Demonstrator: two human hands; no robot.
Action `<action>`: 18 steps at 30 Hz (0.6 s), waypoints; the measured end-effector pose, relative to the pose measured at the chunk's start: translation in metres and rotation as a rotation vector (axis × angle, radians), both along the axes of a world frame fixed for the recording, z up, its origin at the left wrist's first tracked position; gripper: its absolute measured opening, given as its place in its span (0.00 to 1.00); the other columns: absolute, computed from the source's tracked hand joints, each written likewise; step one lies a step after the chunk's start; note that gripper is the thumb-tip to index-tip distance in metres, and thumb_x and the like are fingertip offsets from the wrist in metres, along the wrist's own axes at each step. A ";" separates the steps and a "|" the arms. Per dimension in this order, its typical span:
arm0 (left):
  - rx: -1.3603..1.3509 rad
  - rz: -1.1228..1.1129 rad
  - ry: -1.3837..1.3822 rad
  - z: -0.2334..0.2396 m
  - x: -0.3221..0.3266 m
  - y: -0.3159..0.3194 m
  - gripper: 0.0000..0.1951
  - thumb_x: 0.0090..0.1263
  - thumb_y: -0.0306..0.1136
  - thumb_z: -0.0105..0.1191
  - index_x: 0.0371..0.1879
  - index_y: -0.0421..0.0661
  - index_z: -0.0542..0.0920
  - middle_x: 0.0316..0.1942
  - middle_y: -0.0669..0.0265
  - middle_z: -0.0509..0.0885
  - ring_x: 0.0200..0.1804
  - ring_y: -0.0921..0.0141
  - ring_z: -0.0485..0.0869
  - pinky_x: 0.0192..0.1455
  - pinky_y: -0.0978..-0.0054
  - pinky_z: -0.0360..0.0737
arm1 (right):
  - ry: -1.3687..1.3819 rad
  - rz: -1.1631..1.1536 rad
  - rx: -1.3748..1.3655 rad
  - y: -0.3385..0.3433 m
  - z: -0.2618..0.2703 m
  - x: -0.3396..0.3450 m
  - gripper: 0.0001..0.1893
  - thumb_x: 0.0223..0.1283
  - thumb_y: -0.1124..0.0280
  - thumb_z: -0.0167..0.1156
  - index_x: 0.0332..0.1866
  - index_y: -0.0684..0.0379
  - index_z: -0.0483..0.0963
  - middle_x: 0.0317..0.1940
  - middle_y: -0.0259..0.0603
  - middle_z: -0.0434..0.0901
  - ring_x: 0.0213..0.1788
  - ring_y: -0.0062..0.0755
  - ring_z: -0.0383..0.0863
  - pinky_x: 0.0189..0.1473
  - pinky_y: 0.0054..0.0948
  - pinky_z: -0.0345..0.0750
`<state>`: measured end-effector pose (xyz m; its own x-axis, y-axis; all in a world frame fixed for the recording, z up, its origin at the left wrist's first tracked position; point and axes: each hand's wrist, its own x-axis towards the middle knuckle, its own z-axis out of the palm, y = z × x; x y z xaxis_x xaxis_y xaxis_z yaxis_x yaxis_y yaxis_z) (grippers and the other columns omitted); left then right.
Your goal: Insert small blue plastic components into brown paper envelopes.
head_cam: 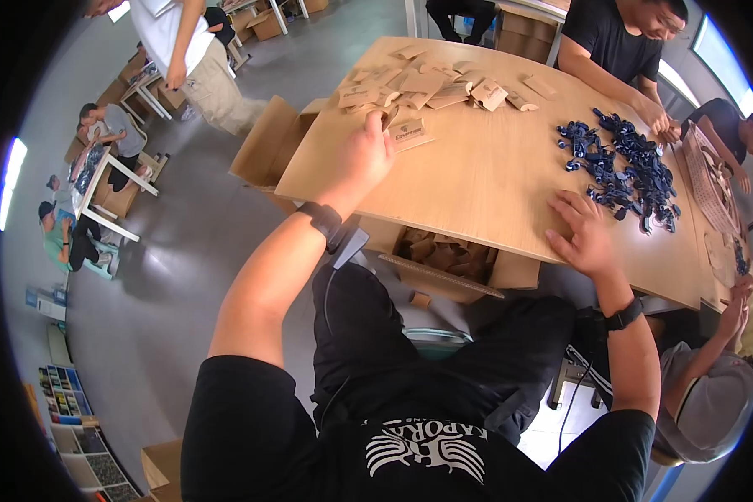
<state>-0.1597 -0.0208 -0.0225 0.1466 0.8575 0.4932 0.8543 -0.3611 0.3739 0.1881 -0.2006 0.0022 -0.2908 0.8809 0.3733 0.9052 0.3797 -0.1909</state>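
My left hand (pixel 367 160) is raised at the left side of the wooden table, its fingers closed on a small kraft cardboard pillow box (pixel 389 117), seen nearly end-on and mostly hidden by the hand. Just right of it lies another pillow box (pixel 408 132) bearing print. Beyond, a loose heap of similar pillow boxes (pixel 423 85) covers the table's far left part. My right hand (pixel 580 232) is at the near edge, fingers apart and holding nothing. Ahead of it spreads a pile of small dark blue items (pixel 627 166), too jumbled to identify exactly.
Below the tabletop (pixel 477 169), an open carton (pixel 445 270) holds several brown cardboard pieces. Another open carton (pixel 276 144) stands at the table's left side. A person in black (pixel 615 44) works across the table, near a pink perforated basket (pixel 709 179). Another person (pixel 703 401) sits at my right.
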 end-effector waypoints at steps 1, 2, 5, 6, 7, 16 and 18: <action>0.002 -0.009 -0.002 -0.001 0.002 0.002 0.17 0.62 0.31 0.57 0.49 0.44 0.72 0.35 0.55 0.82 0.36 0.54 0.82 0.37 0.57 0.79 | -0.002 -0.009 0.002 -0.001 0.000 0.001 0.26 0.49 0.59 0.63 0.53 0.62 0.76 0.57 0.50 0.74 0.58 0.50 0.70 0.60 0.43 0.66; 0.132 -0.096 -0.031 -0.004 0.003 0.003 0.21 0.61 0.30 0.56 0.54 0.44 0.69 0.41 0.53 0.80 0.42 0.53 0.80 0.43 0.57 0.78 | 0.011 -0.006 0.015 -0.002 -0.001 0.003 0.25 0.49 0.60 0.64 0.52 0.62 0.76 0.56 0.49 0.74 0.58 0.50 0.71 0.59 0.43 0.66; 0.281 -0.237 -0.023 -0.010 0.000 0.009 0.26 0.61 0.27 0.56 0.59 0.44 0.66 0.50 0.51 0.77 0.51 0.52 0.77 0.51 0.58 0.76 | 0.029 -0.082 0.084 0.001 -0.012 0.009 0.22 0.48 0.62 0.64 0.49 0.61 0.77 0.55 0.47 0.75 0.57 0.48 0.71 0.58 0.42 0.67; 0.299 -0.288 0.001 -0.012 0.003 0.012 0.26 0.61 0.27 0.56 0.60 0.44 0.67 0.52 0.51 0.76 0.54 0.53 0.76 0.54 0.58 0.76 | 0.018 -0.160 0.136 0.000 -0.015 0.015 0.20 0.47 0.64 0.64 0.47 0.61 0.77 0.54 0.45 0.75 0.56 0.47 0.72 0.57 0.42 0.67; 0.302 -0.322 -0.012 -0.014 0.003 0.014 0.26 0.61 0.27 0.56 0.60 0.44 0.67 0.52 0.51 0.76 0.54 0.53 0.76 0.54 0.58 0.76 | 0.008 -0.195 0.139 0.000 -0.017 0.019 0.20 0.47 0.64 0.64 0.47 0.61 0.77 0.54 0.45 0.75 0.56 0.47 0.72 0.57 0.42 0.67; 0.032 -0.190 0.024 -0.009 0.007 0.019 0.28 0.58 0.28 0.60 0.60 0.46 0.68 0.53 0.49 0.75 0.57 0.50 0.73 0.58 0.56 0.73 | -0.134 -0.707 0.182 0.005 0.005 0.047 0.20 0.49 0.60 0.64 0.47 0.57 0.77 0.49 0.40 0.74 0.56 0.41 0.72 0.54 0.44 0.68; 0.020 -0.010 0.067 -0.008 0.009 0.020 0.26 0.58 0.24 0.57 0.59 0.48 0.69 0.56 0.51 0.73 0.57 0.50 0.74 0.55 0.57 0.75 | -0.151 -0.734 0.209 0.007 0.004 0.048 0.20 0.49 0.59 0.64 0.46 0.58 0.77 0.49 0.42 0.75 0.55 0.43 0.73 0.54 0.45 0.69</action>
<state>-0.1504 -0.0012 -0.0307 0.1887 0.8461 0.4986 0.8735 -0.3766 0.3084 0.2358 -0.1933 0.0067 0.2787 0.7832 0.5559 0.9493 -0.3124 -0.0357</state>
